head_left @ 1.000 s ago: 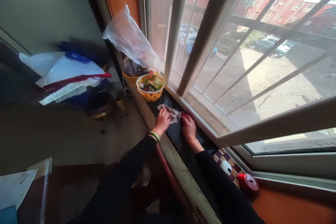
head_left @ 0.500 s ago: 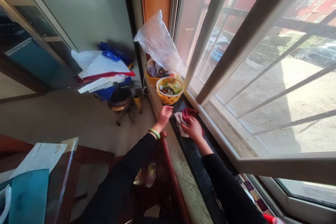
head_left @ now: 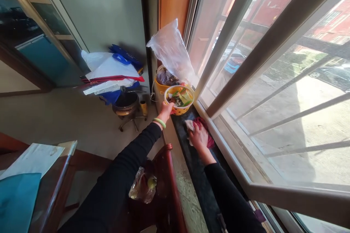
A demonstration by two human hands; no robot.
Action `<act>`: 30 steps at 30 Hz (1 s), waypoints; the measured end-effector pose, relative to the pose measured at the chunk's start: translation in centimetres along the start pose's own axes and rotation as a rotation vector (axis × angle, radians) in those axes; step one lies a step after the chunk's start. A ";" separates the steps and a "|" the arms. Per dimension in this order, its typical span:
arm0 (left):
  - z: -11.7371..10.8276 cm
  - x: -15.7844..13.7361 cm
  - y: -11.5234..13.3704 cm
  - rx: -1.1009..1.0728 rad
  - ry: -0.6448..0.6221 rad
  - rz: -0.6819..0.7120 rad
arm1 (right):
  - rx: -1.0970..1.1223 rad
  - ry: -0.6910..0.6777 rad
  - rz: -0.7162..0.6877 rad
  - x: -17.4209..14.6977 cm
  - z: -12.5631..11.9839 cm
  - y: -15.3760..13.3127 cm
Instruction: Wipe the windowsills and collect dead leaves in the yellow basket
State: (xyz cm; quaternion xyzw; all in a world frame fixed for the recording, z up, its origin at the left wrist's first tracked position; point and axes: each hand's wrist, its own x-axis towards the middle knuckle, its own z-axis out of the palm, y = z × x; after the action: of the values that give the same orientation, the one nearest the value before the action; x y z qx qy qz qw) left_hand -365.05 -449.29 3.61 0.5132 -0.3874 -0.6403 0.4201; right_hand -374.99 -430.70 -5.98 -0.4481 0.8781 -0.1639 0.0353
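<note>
My left hand (head_left: 165, 112), with a green bangle at its wrist, grips the near left side of a round yellow tub (head_left: 182, 110) with dark spots and a white rim. Packets in green, yellow and black lie inside the tub. On the dark windowsill (head_left: 188, 162), my right hand (head_left: 199, 135) presses down on a bunched cloth (head_left: 210, 141), dark red with a pale part. The fingers are bent over the cloth and hide some of it.
Behind the tub stands another yellow container (head_left: 161, 86) with a clear plastic bag (head_left: 172, 51) rising from it. The barred window (head_left: 246, 62) borders the sill on the right. A dark red wooden chair (head_left: 171, 174) holding a bagged item (head_left: 143, 185) is below. Bags (head_left: 112, 71) are piled over a stool.
My left hand has moved forward from the air above the sill's edge and taken hold of the tub. My right hand stays on the cloth, which is bunched differently. The view has shifted slightly.
</note>
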 end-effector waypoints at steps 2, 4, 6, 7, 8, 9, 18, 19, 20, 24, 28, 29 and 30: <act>-0.8 -0.5 0.5 0.025 0.012 -0.043 | -0.007 -0.006 -0.041 2.9 0.4 -0.5; -2.0 -1.0 1.2 0.039 0.024 -0.055 | -0.012 -0.014 -0.087 5.4 0.7 -1.1; -3.4 -1.6 1.8 0.036 0.033 -0.045 | -0.030 -0.024 -0.138 7.8 0.6 -1.8; -4.1 -1.9 2.1 0.030 0.036 -0.039 | -0.049 -0.027 -0.179 9.0 0.4 -2.2; -4.7 -2.2 2.4 0.021 0.040 -0.033 | -0.074 -0.021 -0.238 10.2 0.1 -2.5; -5.4 -2.5 2.6 0.010 0.045 -0.027 | -0.100 -0.002 -0.311 11.5 -0.3 -2.8; -8.3 -5.2 1.2 -0.041 0.028 -0.073 | -0.193 0.023 -0.301 17.0 0.9 -3.7; -8.4 -5.5 0.9 -0.046 0.016 -0.084 | -0.193 0.002 -0.250 16.7 1.3 -3.9; -8.5 -5.7 0.7 -0.053 0.002 -0.092 | -0.194 -0.012 -0.206 16.4 1.6 -4.2; -8.0 -6.2 0.0 -0.102 -0.012 -0.105 | -0.217 -0.057 -0.147 16.4 -0.2 -5.0; -6.5 -6.2 -0.4 -0.142 -0.011 -0.134 | -0.241 0.085 -0.228 18.5 -5.5 -5.2; -6.1 -6.1 -0.6 -0.146 -0.015 -0.141 | -0.241 0.181 -0.262 19.1 -6.8 -5.1; -5.8 -6.0 -0.7 -0.147 -0.023 -0.145 | -0.236 0.281 -0.292 19.7 -7.7 -5.0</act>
State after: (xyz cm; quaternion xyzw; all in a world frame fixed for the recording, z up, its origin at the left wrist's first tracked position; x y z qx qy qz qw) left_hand -358.77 -443.81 3.95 0.5005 -0.3059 -0.7014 0.4048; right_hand -384.51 -447.17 4.58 -0.5441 0.8134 -0.1242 -0.1638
